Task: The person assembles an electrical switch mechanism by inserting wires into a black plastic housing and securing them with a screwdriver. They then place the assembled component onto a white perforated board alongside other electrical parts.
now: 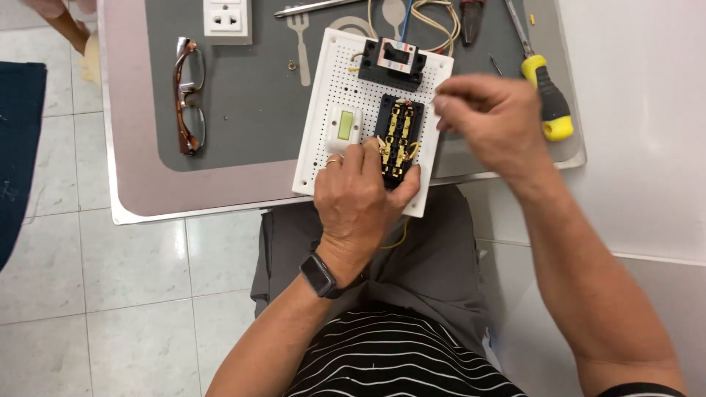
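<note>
1. on the white perforated board (323, 110) at the tray's (132, 198) near edge, the left hand (360, 195) presses down beside the black socket block (398, 140), fingers curled at its brass terminals.
2. the right hand (489, 117) hovers above the block's right side, fingertips pinched together; whether they hold anything cannot be told.
3. best keep the board pinned flat and work one terminal at a time.
4. the yellow-handled screwdriver (548, 103) lies just right.
</note>
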